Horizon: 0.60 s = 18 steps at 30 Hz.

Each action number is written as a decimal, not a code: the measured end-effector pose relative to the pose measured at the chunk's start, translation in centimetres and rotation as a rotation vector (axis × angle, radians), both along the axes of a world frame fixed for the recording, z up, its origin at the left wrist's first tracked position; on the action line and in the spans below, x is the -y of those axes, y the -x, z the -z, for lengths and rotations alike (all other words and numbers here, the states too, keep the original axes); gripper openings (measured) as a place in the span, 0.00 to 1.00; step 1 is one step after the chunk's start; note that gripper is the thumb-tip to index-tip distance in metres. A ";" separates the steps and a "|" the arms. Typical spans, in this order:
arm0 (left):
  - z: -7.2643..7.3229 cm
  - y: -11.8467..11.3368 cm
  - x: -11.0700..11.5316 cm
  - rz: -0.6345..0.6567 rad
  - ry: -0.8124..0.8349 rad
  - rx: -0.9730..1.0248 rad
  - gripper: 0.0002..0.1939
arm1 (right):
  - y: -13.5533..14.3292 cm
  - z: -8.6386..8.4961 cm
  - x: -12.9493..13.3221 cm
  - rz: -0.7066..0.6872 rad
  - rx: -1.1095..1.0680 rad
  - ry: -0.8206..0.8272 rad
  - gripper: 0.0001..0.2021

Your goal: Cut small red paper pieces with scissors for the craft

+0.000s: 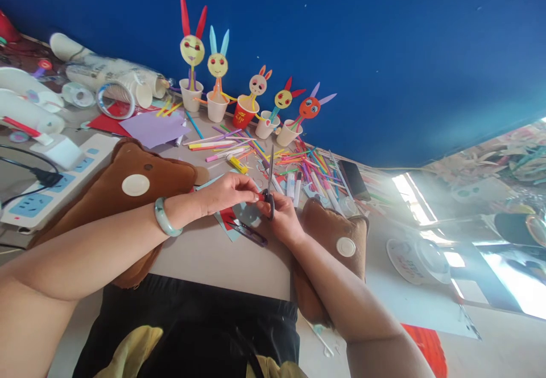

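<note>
My right hand is closed around the black handles of a pair of scissors, whose blades point up and away from me. My left hand is closed in a pinch on a small red piece of paper beside the scissors' pivot. Its exact shape is partly hidden by the fingers. Under the hands lie red and light-blue paper scraps. A second pair of scissors with dark handles rests on the table just below them.
Several paper cups with rabbit-faced figures stand along the blue wall. Sticks and markers are strewn before them, near a phone. Brown cushions lie under both forearms. A power strip sits left, a white bowl right.
</note>
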<state>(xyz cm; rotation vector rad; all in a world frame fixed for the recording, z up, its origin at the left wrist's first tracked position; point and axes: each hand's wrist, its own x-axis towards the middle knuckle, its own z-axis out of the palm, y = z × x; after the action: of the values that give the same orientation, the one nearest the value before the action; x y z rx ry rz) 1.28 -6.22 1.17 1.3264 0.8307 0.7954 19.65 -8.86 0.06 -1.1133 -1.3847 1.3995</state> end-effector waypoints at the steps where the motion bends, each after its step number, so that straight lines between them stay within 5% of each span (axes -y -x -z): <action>1: -0.2 0.1 0.0 -0.011 0.000 -0.004 0.07 | 0.0 -0.1 0.0 -0.009 0.011 -0.013 0.18; 8: -2.0 0.8 -0.3 -0.134 -0.019 0.017 0.06 | -0.3 -0.5 0.3 -0.156 0.130 -0.118 0.25; 18: -2.3 1.4 -0.6 -0.241 -0.122 0.037 0.06 | -0.5 -0.6 0.3 -0.267 0.211 -0.143 0.28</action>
<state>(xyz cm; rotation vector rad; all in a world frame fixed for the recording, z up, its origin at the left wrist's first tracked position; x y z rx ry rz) -0.13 -5.60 3.51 1.3291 0.9365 1.0713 20.16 -9.14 0.65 -1.0337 -1.8106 1.3705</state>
